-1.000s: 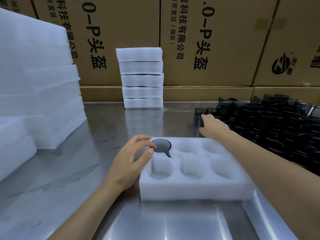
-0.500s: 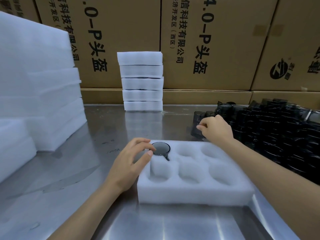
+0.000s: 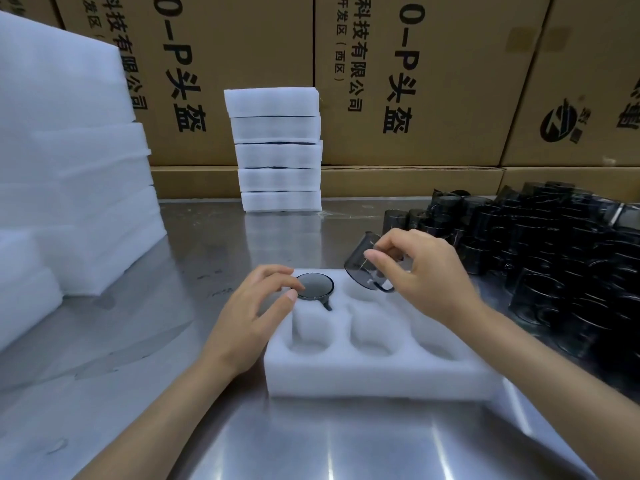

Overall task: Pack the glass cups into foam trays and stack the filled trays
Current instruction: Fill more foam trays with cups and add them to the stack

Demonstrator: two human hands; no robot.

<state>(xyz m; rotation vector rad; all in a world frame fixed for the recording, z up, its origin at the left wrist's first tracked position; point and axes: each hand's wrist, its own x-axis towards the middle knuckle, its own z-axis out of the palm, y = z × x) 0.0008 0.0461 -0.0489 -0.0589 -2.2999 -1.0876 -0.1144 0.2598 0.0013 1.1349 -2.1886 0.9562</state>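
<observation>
- A white foam tray [image 3: 377,372] with six pockets lies on the steel table [image 3: 194,427], just in front of the person
- One dark glass cup [image 3: 314,285] sits in the far left pocket, handle toward the near side
- The left hand [image 3: 256,306] rests at the tray's left edge, fingers loosely curled, fingertips [image 3: 298,285] touching the seated cup's rim; it grips nothing
- The right hand [image 3: 422,271] pinches a second cup [image 3: 362,266], held tilted in the air above the far middle pocket, clear of the foam
- The other five pockets hold nothing
- A pile of dark cups [image 3: 554,251] crowds the table's right side, just behind the right hand
- A stack of five trays [image 3: 278,150] stands upright at the back of the table, dark lines showing between some layers
- Tall stacks of foam [image 3: 69,161] fill the left side
- Cardboard boxes [image 3: 398,77] with black print line the wall behind the table
</observation>
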